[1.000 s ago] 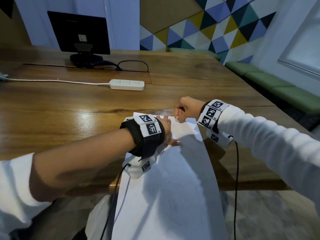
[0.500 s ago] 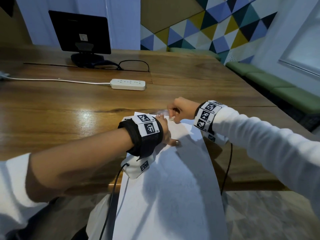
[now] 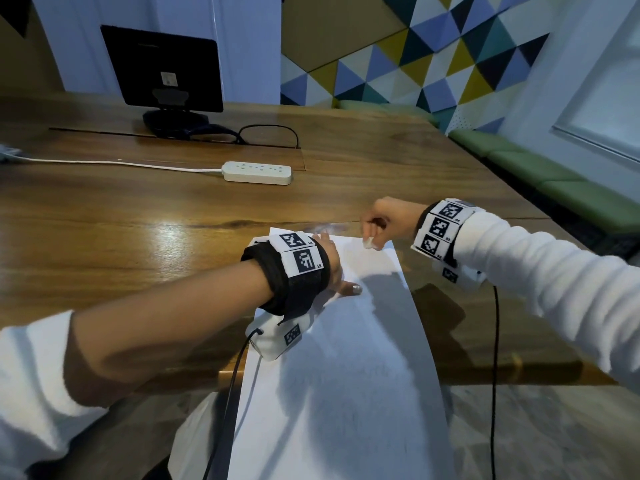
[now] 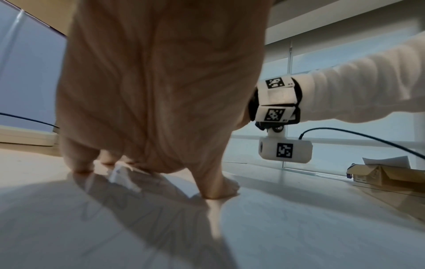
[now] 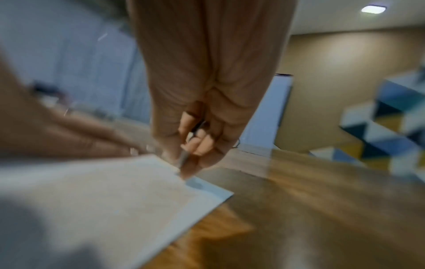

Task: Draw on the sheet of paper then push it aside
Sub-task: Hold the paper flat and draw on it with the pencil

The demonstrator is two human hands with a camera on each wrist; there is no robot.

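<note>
A white sheet of paper (image 3: 346, 375) lies on the wooden table (image 3: 104, 237) and overhangs its near edge. My left hand (image 3: 334, 268) rests on the sheet's upper left part with fingers spread, pressing it down; in the left wrist view the left hand (image 4: 161, 91) has its fingertips on the paper (image 4: 299, 227), which carries faint pencil lines (image 4: 138, 218). My right hand (image 3: 384, 220) is curled round a thin pen (image 5: 184, 158), tip down on the paper (image 5: 115, 191) near its far right corner.
A white power strip (image 3: 257, 172) with its cord lies further back. Behind it stand a black monitor (image 3: 162, 69) and a pair of glasses (image 3: 268, 135). A green bench (image 3: 554, 181) runs along the right wall. A cardboard box (image 4: 379, 174) sits off to the right.
My right hand with the pen slid a little left along the sheet's far edge, then back right. The left hand stayed pressed on the paper.
</note>
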